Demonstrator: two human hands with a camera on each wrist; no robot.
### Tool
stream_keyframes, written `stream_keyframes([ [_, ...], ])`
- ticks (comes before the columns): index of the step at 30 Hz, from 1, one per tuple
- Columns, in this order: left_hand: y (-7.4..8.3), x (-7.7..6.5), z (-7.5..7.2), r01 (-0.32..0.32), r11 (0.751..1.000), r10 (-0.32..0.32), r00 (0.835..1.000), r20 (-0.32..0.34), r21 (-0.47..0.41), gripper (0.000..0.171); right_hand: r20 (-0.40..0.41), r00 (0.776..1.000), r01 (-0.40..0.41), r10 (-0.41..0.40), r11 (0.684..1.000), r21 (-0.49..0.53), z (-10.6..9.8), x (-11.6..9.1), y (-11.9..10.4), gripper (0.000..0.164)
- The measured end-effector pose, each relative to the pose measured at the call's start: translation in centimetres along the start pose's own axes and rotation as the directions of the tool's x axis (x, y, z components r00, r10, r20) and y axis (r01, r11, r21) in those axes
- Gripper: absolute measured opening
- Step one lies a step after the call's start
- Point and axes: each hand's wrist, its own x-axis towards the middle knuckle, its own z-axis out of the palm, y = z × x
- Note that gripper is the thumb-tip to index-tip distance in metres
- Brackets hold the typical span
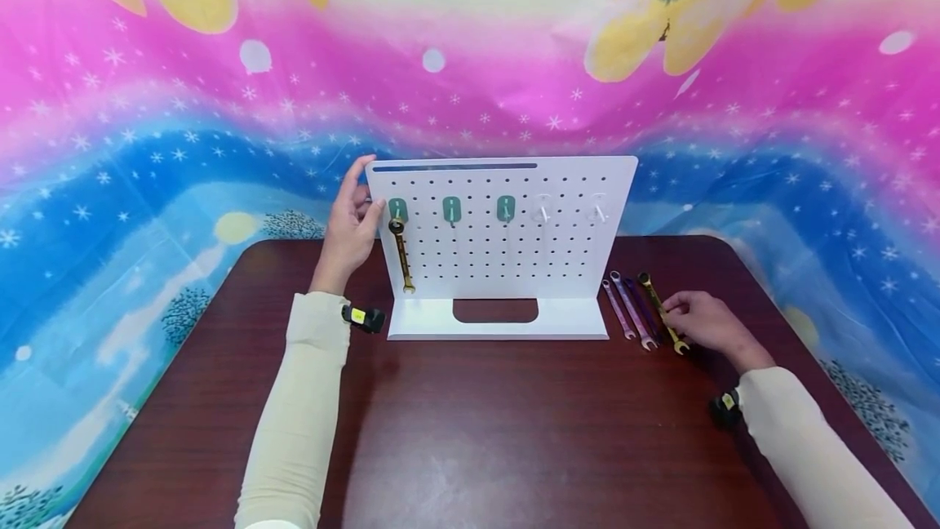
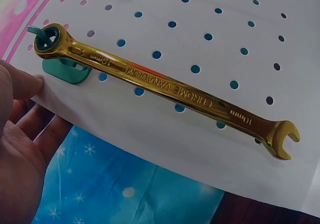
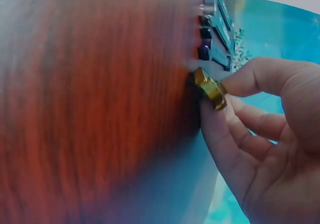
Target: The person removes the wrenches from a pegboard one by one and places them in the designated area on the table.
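1. The left hand [image 1: 352, 227] grips the white pegboard [image 1: 470, 286] by its left edge, thumb at the front.
2. The right hand [image 1: 708, 322] pinches a gold wrench [image 1: 654, 295] to the right of the pegboard.
3. Another gold wrench [image 2: 165, 84] hangs by its ring end on the pegboard's leftmost green hook [image 2: 67, 71].
4. Two pinkish wrenches [image 1: 633, 313] and a purple wrench [image 1: 645, 310] lie just right of the pegboard, on the table [image 1: 470, 431].

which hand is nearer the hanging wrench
Left. The left hand grips the pegboard beside the hanging wrench; the right hand is beyond the pegboard's opposite edge, pinching another wrench.
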Motion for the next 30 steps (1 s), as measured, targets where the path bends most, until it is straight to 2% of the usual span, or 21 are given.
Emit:
stream_keyframes([
  [12,-0.23,0.16,-0.09,-0.039,0.999,0.039,0.999,0.000,-0.004,0.058,-0.073,0.997,-0.014,0.003,0.988,-0.152,0.41,-0.19,-0.42,0.034],
  [20,-0.07,0.05,-0.08,-0.039,0.999,0.039,0.999,-0.010,-0.020,0.059,-0.094,0.995,-0.033,0.016,0.984,-0.176,0.61,-0.18,-0.60,0.038],
  [30,-0.22,0.31,-0.27,-0.018,1.000,0.019,1.000,0.006,-0.023,0.059,-0.134,0.991,-0.013,-0.012,0.982,-0.190,0.95,-0.03,-0.51,0.037],
])
